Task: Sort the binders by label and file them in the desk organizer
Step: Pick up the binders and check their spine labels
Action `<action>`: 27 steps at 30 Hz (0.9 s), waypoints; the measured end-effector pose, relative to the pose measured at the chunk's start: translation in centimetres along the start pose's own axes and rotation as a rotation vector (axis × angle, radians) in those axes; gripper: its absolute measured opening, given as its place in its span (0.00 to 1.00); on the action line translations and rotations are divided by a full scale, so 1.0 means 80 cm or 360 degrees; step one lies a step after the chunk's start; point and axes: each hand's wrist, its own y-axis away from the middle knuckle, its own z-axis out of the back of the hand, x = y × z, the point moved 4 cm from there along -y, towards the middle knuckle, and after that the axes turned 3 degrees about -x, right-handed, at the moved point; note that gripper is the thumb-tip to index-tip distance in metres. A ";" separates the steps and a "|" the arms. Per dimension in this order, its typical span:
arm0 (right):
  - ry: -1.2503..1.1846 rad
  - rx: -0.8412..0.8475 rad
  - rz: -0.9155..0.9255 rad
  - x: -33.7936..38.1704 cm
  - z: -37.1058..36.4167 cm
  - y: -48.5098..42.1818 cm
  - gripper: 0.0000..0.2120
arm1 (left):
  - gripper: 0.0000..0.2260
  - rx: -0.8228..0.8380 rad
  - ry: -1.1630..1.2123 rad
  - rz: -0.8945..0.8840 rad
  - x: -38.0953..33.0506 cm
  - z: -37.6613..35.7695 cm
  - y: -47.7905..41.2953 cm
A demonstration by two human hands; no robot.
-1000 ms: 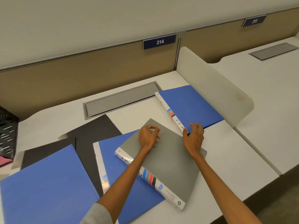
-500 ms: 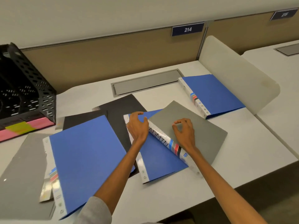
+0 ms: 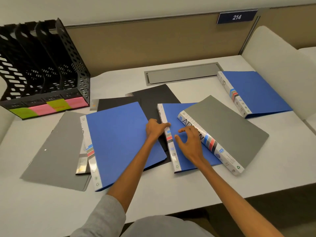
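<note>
A grey binder (image 3: pixel 227 129) with "ADMIN" on its spine lies partly on top of a blue binder (image 3: pixel 183 154) at the middle of the desk. My left hand (image 3: pixel 154 129) grips the white spine of that blue binder near its top. My right hand (image 3: pixel 189 142) rests on the blue cover with its fingers apart, fingertips against the ADMIN spine. Another blue binder (image 3: pixel 119 139) lies to the left, over a grey binder (image 3: pixel 56 151). Black binders (image 3: pixel 153 96) lie underneath. A third blue binder (image 3: pixel 256 91) sits at the back right. The black mesh desk organizer (image 3: pixel 73 53) stands at the back left.
Green and pink sticky labels (image 3: pixel 49 107) mark the organizer's slots along its front. A grey cable hatch (image 3: pixel 181 74) is set into the desk at the back. A white divider panel (image 3: pixel 280 65) bounds the desk on the right. The desk's front edge is near my body.
The view has swung left, bringing the organizer into sight. The grey ADMIN binder has slid right, uncovering the blue one. My left hand moved onto the blue binder's spine.
</note>
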 end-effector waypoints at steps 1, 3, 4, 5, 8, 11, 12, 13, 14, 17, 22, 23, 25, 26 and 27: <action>0.0037 0.0062 -0.0033 -0.003 -0.007 0.006 0.13 | 0.19 0.0043 0.0035 0.0029 0.000 -0.001 0.000; 0.0110 0.0139 -0.0106 -0.008 -0.015 0.014 0.19 | 0.19 0.0091 0.0069 0.0073 0.000 -0.002 0.001; 0.0151 0.0179 -0.0139 -0.009 -0.018 0.015 0.22 | 0.19 0.0090 0.0070 0.0077 0.001 -0.002 0.002; 0.0209 0.0230 -0.0154 -0.009 -0.021 0.016 0.26 | 0.21 0.0086 0.0070 0.0077 0.001 0.000 0.003; 0.0393 0.0383 -0.0120 -0.008 -0.028 0.018 0.36 | 0.21 0.0076 0.0085 0.0061 0.002 0.004 0.010; 0.0433 0.0452 -0.0118 -0.009 -0.029 0.021 0.39 | 0.13 0.0100 0.0104 0.0025 0.002 0.005 0.016; 0.0432 0.0454 -0.0120 -0.010 -0.028 0.021 0.39 | 0.15 0.0098 0.0099 0.0021 0.003 0.005 0.017; 0.0433 0.0455 -0.0120 -0.010 -0.028 0.020 0.39 | 0.16 0.0094 0.0097 0.0017 0.004 0.005 0.019; 0.0435 0.0453 -0.0118 -0.009 -0.028 0.020 0.39 | 0.17 0.0084 0.0096 0.0003 0.005 0.004 0.021; 0.0447 0.0435 -0.0107 -0.008 -0.028 0.020 0.38 | 0.15 0.0040 0.0095 -0.0097 0.008 0.003 0.027; 0.0512 0.0389 -0.0058 0.002 -0.032 0.016 0.36 | 0.14 -0.0216 0.0294 -0.0220 0.026 0.021 0.045; 0.0518 0.0380 -0.0013 0.008 -0.034 0.015 0.35 | 0.13 -0.0280 0.0308 -0.0263 0.031 0.029 0.047; 0.0491 0.0373 0.0086 0.022 -0.039 0.013 0.34 | 0.11 -0.0382 0.0288 -0.0367 0.040 0.048 0.051; 0.0458 0.0370 0.0127 0.030 -0.042 0.013 0.32 | 0.11 -0.0427 0.0274 -0.0411 0.045 0.058 0.053; 0.0425 0.0367 0.0166 0.037 -0.046 0.013 0.31 | 0.11 -0.0469 0.0265 -0.0453 0.050 0.070 0.055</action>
